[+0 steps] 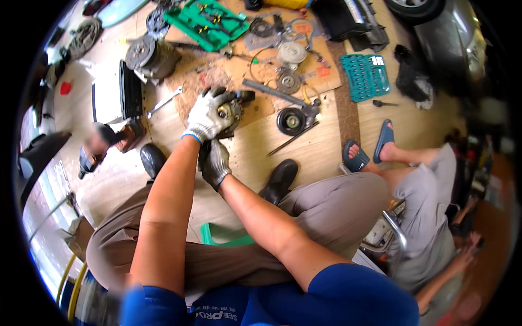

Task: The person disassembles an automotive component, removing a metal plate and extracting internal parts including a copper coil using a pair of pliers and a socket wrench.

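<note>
Both my hands wear white knit gloves with dark coated fingers, close together over the floor ahead of me. My left hand (206,115) is closed on a greasy metal engine part (231,115), which has a round opening and a dark rounded piece at its upper right. Just below, under my left wrist, my right hand (217,163) is closed near the part's lower edge. Its fingers are mostly hidden, and what they grip does not show. A combination wrench (165,102) lies to the left; a black pulley (291,121) lies to the right.
Stained cardboard (269,111) bears loose engine parts. Around it are a green tool case (206,24), a teal socket case (365,77), a large metal housing (149,57), a black battery (340,19) and a cordless drill (92,149). Another person's sandalled foot (356,156) stands at right.
</note>
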The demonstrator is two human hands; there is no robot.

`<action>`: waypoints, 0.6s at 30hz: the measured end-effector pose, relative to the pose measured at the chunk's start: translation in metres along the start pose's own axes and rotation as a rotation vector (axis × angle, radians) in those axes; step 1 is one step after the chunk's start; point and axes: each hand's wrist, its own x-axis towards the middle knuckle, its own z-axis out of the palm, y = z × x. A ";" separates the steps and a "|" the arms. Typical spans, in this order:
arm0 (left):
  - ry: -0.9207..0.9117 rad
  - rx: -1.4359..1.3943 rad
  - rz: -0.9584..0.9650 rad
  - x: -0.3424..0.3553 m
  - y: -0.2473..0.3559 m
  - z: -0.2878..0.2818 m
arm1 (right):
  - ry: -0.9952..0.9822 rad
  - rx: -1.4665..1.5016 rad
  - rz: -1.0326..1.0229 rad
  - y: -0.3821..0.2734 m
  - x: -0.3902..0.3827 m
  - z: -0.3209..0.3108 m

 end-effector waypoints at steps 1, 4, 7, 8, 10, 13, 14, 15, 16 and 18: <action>-0.006 0.007 -0.008 0.000 0.002 -0.002 | 0.073 -0.010 0.028 -0.003 -0.002 0.003; -0.064 0.012 -0.029 0.002 0.003 -0.005 | 0.077 -0.034 -0.056 -0.009 -0.008 0.006; -0.202 0.025 -0.039 0.007 -0.008 -0.007 | 0.016 -0.145 -0.104 -0.014 -0.014 0.002; -0.262 0.046 -0.046 0.005 -0.011 -0.008 | -0.080 -0.163 -0.136 -0.014 -0.019 0.000; -0.371 0.052 -0.058 0.012 -0.016 -0.017 | -0.161 -0.182 -0.112 -0.017 -0.027 0.001; -0.289 0.038 -0.080 0.021 0.000 -0.054 | -0.172 -0.180 -0.257 -0.032 -0.036 0.006; -0.286 0.112 -0.078 0.029 0.012 -0.077 | -0.088 -0.032 -0.342 -0.040 -0.034 0.010; -0.209 0.270 -0.071 0.032 0.028 -0.101 | -0.071 -0.031 -0.360 -0.053 -0.033 0.001; -0.183 0.245 -0.060 0.037 0.046 -0.131 | 0.046 -0.014 -0.433 -0.066 -0.026 -0.005; -0.142 0.332 -0.070 0.033 0.085 -0.197 | 0.150 -0.059 -0.536 -0.093 -0.009 -0.037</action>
